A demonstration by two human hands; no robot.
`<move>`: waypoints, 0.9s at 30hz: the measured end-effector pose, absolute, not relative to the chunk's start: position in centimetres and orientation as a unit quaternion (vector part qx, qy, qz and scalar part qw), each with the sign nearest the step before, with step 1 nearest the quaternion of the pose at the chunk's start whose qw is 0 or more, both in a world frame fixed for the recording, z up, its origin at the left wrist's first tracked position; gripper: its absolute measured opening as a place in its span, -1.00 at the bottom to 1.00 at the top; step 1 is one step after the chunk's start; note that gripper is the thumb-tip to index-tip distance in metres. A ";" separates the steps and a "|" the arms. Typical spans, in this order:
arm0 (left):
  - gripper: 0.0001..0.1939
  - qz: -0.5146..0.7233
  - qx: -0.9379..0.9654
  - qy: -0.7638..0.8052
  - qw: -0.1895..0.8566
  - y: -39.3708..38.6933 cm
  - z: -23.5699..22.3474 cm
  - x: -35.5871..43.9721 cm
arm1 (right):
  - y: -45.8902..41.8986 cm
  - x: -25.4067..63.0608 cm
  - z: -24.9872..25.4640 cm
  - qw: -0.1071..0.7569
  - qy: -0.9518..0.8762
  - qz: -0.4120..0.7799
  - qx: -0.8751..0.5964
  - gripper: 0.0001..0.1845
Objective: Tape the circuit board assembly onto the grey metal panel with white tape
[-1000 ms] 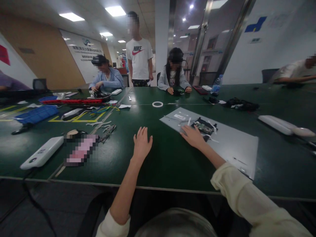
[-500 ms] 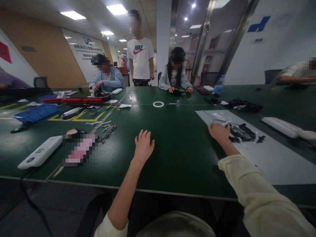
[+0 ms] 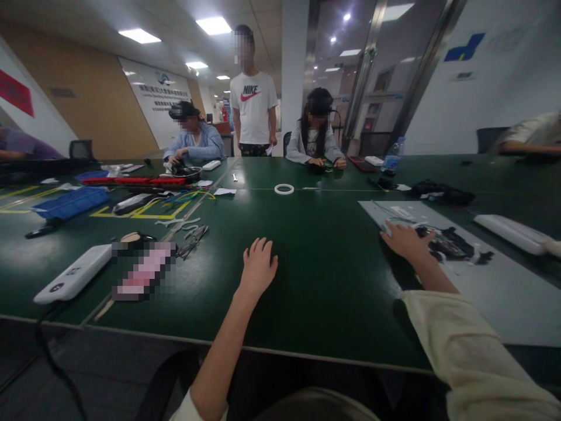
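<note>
My left hand (image 3: 258,268) rests palm down on the green table (image 3: 315,275), its fingers slightly apart and nothing under them that I can see. On the right, my right hand (image 3: 407,241) is over the left part of a white sheet (image 3: 495,298). Its fingers are stretched out and spread. Just right of its thumb lies a dark, opened-up device (image 3: 456,242) with exposed parts and white strips around it. Whether the thumb touches the device I cannot tell. Small pale pieces (image 3: 401,211) lie on the sheet beyond my fingers.
A white tape ring (image 3: 284,189) lies mid-table. To the left are a pink phone (image 3: 146,272), a white power bank (image 3: 74,273), glasses (image 3: 193,242) and a blue tray (image 3: 70,203). A water bottle (image 3: 393,155) stands at the back right. Several people are around the table.
My right hand has moved right and its fingers have spread out flatter. The device and sheet appear farther right, partly because the view shifted. My left hand stays on the table.
</note>
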State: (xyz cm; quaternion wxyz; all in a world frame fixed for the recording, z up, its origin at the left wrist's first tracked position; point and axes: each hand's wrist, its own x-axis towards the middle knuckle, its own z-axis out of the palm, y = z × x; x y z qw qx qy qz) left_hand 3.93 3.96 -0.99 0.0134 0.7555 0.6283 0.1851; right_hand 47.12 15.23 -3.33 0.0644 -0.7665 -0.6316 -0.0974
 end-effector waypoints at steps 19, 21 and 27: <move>-0.54 0.171 0.753 0.635 0.021 4.1 -1.2 3.7 | 12.6 47.5 -2.4 0.148 -0.528 -0.115 -0.828 -0.32; -0.54 0.163 0.754 0.636 0.026 4.0 -1.1 3.7 | 12.3 47.0 -1.9 0.164 -0.540 -0.108 -0.819 -0.36; -0.55 0.156 0.758 0.633 0.009 3.9 -1.2 3.9 | 11.2 48.8 -0.3 0.355 -0.389 -0.100 -0.844 -0.37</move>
